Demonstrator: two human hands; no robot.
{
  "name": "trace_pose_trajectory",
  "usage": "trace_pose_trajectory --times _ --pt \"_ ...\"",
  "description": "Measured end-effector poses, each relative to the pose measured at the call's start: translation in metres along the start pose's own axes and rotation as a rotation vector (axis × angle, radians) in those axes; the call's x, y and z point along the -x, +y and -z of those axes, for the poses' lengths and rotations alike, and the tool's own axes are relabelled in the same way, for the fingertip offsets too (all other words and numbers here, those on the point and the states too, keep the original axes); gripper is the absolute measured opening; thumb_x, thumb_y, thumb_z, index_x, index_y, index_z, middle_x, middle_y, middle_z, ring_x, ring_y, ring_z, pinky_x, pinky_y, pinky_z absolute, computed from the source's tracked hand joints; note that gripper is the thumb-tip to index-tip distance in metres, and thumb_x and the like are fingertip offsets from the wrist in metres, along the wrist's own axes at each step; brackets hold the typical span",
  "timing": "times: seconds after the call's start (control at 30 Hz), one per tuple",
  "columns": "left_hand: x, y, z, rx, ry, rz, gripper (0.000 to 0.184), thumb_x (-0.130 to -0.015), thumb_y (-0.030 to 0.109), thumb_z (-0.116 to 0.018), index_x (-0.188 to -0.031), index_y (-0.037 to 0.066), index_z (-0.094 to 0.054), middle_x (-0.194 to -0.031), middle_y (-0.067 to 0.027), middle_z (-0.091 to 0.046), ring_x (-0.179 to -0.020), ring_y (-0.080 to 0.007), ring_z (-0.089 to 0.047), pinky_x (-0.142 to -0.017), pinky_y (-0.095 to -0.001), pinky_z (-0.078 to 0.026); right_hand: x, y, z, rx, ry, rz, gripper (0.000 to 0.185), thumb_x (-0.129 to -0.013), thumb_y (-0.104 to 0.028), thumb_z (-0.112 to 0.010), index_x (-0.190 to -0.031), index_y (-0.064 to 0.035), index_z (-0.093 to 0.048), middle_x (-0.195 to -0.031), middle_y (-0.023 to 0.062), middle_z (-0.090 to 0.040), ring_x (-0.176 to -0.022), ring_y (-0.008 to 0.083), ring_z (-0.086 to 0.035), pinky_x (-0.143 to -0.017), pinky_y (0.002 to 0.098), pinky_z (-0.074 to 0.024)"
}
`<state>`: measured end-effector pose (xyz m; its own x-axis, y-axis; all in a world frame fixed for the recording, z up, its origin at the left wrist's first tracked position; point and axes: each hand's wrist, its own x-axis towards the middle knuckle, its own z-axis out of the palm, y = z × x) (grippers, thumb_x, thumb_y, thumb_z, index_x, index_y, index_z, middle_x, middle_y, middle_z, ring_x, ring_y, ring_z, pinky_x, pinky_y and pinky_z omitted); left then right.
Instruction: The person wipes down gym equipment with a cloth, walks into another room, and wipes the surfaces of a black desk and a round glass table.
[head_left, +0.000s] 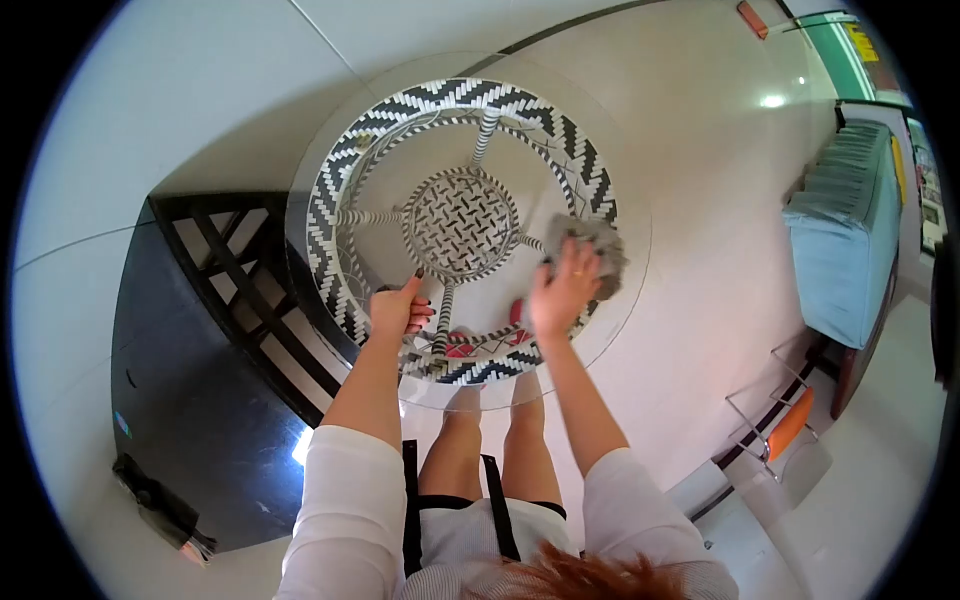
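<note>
A round glass tabletop (633, 300) lies over a woven black-and-white base, whose patterned ring (325, 210) and smaller woven disc (460, 222) show through it. My right hand (565, 290) presses a grey cloth (605, 250) onto the glass at the right side, fingers over the cloth. Over the near left part of the table is my left hand (402, 308), its fingers curled and the thumb pointing up and away. Nothing shows in its grasp.
To the left stands a dark table (200, 390) with a black slatted frame (235, 265). Light blue covered furniture (845, 240) is at the right, with an orange chair (790, 425) nearer. My legs (455, 450) and red footwear are under the table's near edge.
</note>
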<state>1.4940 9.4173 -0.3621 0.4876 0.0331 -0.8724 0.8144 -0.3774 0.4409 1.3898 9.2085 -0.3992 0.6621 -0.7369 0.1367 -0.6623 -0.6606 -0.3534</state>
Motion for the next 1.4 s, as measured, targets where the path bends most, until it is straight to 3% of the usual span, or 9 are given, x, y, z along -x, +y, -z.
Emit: trace_pose_trajectory --times 0.17,0.2,0.37,0.6,0.8,0.93,1.07,1.3,1.4 --pt "0.004 0.005 -0.003 -0.015 0.025 -0.026 0.044 -0.079 0.042 -0.061 -0.071 -0.001 -0.062 -0.061 -0.0104 -0.063 -0.042 -0.0145 -0.055 -0.037 -0.0239 -0.041 0.065 -0.076 0.004 -0.120 -0.257 0.279 0.056 -0.071 -0.028 -0.061 -0.124 -0.0161 -0.048 -0.132 0.0123 -0.040 -0.123 0.0331 -0.034 -0.098 0.0562 -0.0249" --pt "0.005 0.005 -0.002 -0.004 0.029 -0.032 0.044 -0.079 0.042 -0.061 -0.071 -0.001 -0.062 -0.060 -0.0098 -0.062 -0.042 -0.0144 -0.055 -0.037 -0.0239 -0.041 0.068 -0.075 0.002 -0.125 -0.251 0.274 0.056 -0.071 -0.028 -0.061 -0.124 -0.0161 -0.048 -0.132 0.0123 -0.040 -0.123 0.0331 -0.034 -0.098 0.0562 -0.0249" --pt "-0.001 -0.001 0.002 0.002 -0.018 -0.062 0.042 -0.079 0.042 -0.061 -0.071 0.000 -0.061 -0.057 -0.0077 -0.060 -0.041 -0.0137 -0.053 -0.037 -0.0236 -0.040 0.025 -0.031 0.012 -0.154 -0.361 0.750 0.055 -0.068 -0.026 -0.063 -0.120 -0.0159 -0.049 -0.129 0.0095 -0.043 -0.120 0.0297 -0.037 -0.096 0.0526 -0.0290" --pt "-0.001 0.000 -0.001 0.000 0.001 -0.055 0.043 -0.078 0.044 -0.063 -0.071 0.001 -0.060 -0.058 -0.0065 -0.059 -0.041 -0.0113 -0.048 -0.037 -0.0236 -0.036 -0.013 0.085 0.028 -0.126 0.012 0.177 0.051 -0.075 -0.021 -0.052 -0.125 -0.0126 -0.045 -0.131 0.0164 -0.040 -0.121 0.0366 -0.034 -0.098 0.0562 -0.0237" --pt "-0.006 -0.002 -0.001 -0.006 0.001 -0.045 0.042 -0.078 0.044 -0.063 -0.072 0.002 -0.060 -0.059 -0.0056 -0.060 -0.041 -0.0107 -0.050 -0.037 -0.0230 -0.037 0.039 0.060 0.013 -0.015 0.112 -0.096 0.052 -0.077 -0.021 -0.050 -0.127 -0.0116 -0.043 -0.133 0.0186 -0.038 -0.122 0.0403 -0.032 -0.098 0.0576 -0.0222" --pt "-0.006 -0.003 0.000 -0.007 0.010 -0.047 0.039 -0.080 0.040 -0.060 -0.072 0.001 -0.061 -0.060 -0.0069 -0.062 -0.041 -0.0112 -0.052 -0.038 -0.0230 -0.039 0.082 -0.012 0.011 -0.050 -0.020 0.012 0.053 -0.074 -0.024 -0.056 -0.125 -0.0125 -0.045 -0.133 0.0152 -0.038 -0.122 0.0392 -0.033 -0.097 0.0588 -0.0236" --pt "-0.003 -0.001 -0.001 -0.017 0.008 -0.064 0.039 -0.080 0.040 -0.060 -0.073 0.001 -0.061 -0.061 -0.0066 -0.062 -0.042 -0.0110 -0.052 -0.038 -0.0231 -0.039 0.119 -0.059 0.014 -0.176 -0.229 0.297 0.051 -0.070 -0.023 -0.060 -0.120 -0.0151 -0.051 -0.132 0.0111 -0.040 -0.122 0.0334 -0.034 -0.097 0.0570 -0.0260" --pt "-0.004 -0.004 -0.001 -0.008 0.005 -0.116 0.038 -0.080 0.039 -0.060 -0.072 0.002 -0.061 -0.058 -0.0053 -0.060 -0.042 -0.0108 -0.052 -0.037 -0.0230 -0.039 0.102 -0.024 0.022 -0.194 -0.385 0.702 0.059 -0.067 -0.029 -0.066 -0.123 -0.0195 -0.047 -0.133 0.0062 -0.040 -0.124 0.0275 -0.033 -0.099 0.0516 -0.0272" --pt "-0.004 -0.008 -0.001 0.002 0.009 -0.164 0.037 -0.081 0.037 -0.060 -0.072 0.001 -0.061 -0.058 -0.0059 -0.061 -0.041 -0.0107 -0.052 -0.037 -0.0230 -0.040 0.070 0.016 0.034 -0.072 -0.337 0.576 0.053 -0.071 -0.024 -0.060 -0.122 -0.0167 -0.048 -0.131 0.0112 -0.041 -0.122 0.0316 -0.035 -0.097 0.0531 -0.0288"
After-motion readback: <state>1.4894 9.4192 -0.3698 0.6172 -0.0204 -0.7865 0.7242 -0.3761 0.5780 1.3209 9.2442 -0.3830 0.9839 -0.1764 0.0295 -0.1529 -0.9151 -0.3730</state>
